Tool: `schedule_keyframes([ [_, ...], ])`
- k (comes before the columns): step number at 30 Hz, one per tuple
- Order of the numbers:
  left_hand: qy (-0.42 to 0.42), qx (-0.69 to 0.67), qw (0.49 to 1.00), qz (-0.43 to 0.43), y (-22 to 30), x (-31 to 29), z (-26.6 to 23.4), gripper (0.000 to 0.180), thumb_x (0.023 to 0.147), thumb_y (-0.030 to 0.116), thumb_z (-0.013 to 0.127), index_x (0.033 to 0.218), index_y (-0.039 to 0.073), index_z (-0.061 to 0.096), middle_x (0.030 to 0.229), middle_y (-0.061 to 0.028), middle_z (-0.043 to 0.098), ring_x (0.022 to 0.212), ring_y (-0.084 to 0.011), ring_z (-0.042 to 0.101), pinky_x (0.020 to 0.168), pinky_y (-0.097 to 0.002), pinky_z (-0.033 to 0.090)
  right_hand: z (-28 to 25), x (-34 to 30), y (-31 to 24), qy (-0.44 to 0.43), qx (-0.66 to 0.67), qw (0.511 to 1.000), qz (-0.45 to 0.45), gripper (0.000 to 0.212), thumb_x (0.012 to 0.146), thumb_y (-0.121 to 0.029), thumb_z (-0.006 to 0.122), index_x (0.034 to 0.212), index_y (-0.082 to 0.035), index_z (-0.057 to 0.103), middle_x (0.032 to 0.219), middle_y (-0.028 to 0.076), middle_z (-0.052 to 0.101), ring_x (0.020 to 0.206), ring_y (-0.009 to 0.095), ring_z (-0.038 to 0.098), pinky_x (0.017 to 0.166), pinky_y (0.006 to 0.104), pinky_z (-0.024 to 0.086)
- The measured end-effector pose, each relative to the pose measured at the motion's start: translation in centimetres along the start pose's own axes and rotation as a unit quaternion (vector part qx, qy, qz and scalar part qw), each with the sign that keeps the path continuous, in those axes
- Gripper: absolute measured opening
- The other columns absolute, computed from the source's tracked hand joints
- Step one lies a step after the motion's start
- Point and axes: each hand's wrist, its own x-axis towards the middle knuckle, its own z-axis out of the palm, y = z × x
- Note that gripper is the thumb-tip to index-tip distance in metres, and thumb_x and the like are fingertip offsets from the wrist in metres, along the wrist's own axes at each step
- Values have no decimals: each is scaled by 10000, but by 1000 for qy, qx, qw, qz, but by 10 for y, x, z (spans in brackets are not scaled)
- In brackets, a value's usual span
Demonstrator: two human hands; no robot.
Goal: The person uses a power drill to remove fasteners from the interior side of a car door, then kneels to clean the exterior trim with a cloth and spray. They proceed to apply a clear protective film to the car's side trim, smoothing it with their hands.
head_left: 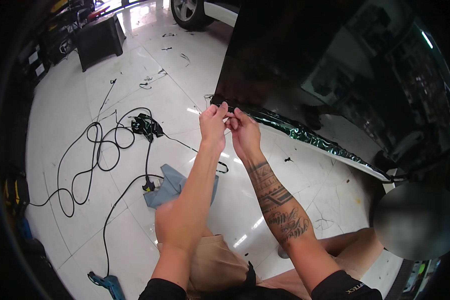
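Note:
A glossy black car door panel [285, 65] fills the upper right, its lower corner pointing toward me. Along its bottom edge runs a loose, crinkled strip of dark film [305, 136]. At that corner, my left hand [214, 122] has thumb and fingers pinched together against the film's edge. Close beside it on the right, my right hand [246, 132] is also closed in a pinch, fingertips almost touching the left ones. The bit of film between the fingers is mostly hidden by them.
A long black cable [97, 150] loops over the white tiled floor [105, 235]. A grey cloth [167, 187], a crumpled dark film scrap [147, 126] and a teal corded power tool [112, 286] lie to the left. Farther off are a black stool [100, 40] and a car wheel [189, 11].

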Motion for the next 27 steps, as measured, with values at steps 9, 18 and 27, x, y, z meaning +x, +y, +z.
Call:
schedule_keyframes([
  [9,-47,-115,990,71,-25,5,-5,254,962,161,546,740,88,448,684,-52,541,571,-121,460,568,-263,394,4,-6,7,3,17,999,-39,258,950,-164,545,740,-21,585,702,6,538,685,96,458,674,241,368],
  [18,26,-5,999,36,-12,-2,4,252,964,185,548,782,12,527,664,-54,552,551,-120,474,550,-241,375,2,-8,-2,-7,-36,999,-32,270,966,-191,524,754,-35,584,702,10,524,702,114,469,730,266,400],
  [27,175,-99,972,-122,9,26,-1,202,837,108,693,713,43,546,650,-59,559,511,-168,525,443,-306,433,40,-11,2,85,138,985,59,260,947,-262,536,834,-35,594,787,94,641,772,184,634,732,325,526],
])
